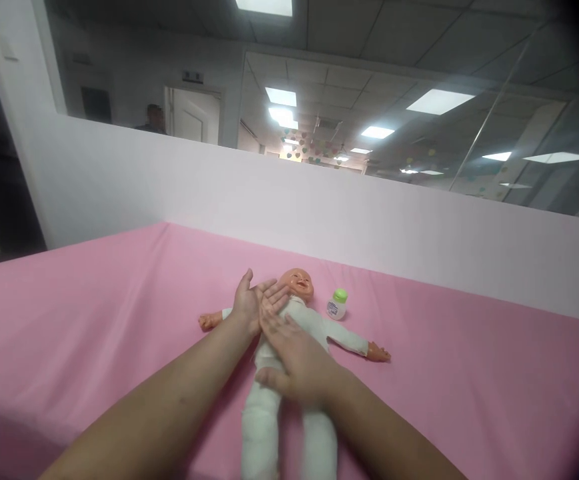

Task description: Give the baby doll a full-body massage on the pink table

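Observation:
A baby doll (311, 320) with a white cloth body lies on its back, arms spread, head toward the wall. Above its chest and shoulder is my left hand (257, 300), palm up with the fingers stretched out. My right hand (297, 360) is over the doll's belly, palm down, its extended fingertips touching the left palm near the wrist. Neither hand holds anything. Beside the doll's head stands a small clear bottle (337, 308) with a green cap and a printed label. The doll's middle is partly hidden by my hands.
A pink sheet (444, 373) covers the surface beneath the doll. Behind it rises a low white wall (319, 200) with a glass pane above. Through or in the glass show ceiling lights (439, 101), a white door (195, 117) and a person (154, 120) at the left.

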`<action>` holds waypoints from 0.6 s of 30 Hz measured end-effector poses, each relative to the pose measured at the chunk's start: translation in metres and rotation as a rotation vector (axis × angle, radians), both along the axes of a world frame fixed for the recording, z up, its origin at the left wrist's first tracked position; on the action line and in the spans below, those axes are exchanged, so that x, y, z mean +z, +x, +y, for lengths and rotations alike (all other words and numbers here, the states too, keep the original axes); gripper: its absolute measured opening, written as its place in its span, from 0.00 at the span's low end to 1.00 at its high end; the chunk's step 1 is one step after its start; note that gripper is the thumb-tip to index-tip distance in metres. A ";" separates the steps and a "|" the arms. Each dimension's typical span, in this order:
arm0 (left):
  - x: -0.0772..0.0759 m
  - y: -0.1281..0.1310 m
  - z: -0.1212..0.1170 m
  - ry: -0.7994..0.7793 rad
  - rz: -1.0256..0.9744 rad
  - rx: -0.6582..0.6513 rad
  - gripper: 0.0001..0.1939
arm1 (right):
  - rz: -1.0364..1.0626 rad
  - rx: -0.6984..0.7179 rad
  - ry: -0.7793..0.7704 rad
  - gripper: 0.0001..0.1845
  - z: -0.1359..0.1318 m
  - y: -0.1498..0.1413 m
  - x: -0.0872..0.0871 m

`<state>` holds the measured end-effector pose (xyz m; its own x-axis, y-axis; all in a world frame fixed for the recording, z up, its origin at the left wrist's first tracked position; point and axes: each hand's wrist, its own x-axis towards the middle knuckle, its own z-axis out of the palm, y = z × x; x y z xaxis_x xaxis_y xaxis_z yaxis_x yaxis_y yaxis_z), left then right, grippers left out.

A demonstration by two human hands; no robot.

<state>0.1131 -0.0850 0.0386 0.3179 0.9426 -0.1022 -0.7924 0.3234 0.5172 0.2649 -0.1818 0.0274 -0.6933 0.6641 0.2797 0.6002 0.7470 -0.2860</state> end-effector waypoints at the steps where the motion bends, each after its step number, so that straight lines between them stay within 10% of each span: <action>1: 0.000 0.002 -0.001 0.001 -0.003 -0.012 0.43 | 0.010 0.017 0.007 0.54 -0.002 -0.002 0.000; 11: -0.001 0.035 -0.032 -0.012 -0.046 -0.227 0.42 | 0.028 -0.154 0.081 0.55 0.016 0.006 -0.009; 18: -0.001 0.025 -0.014 0.079 0.056 -0.052 0.32 | 0.041 -0.314 0.070 0.49 0.023 0.010 -0.008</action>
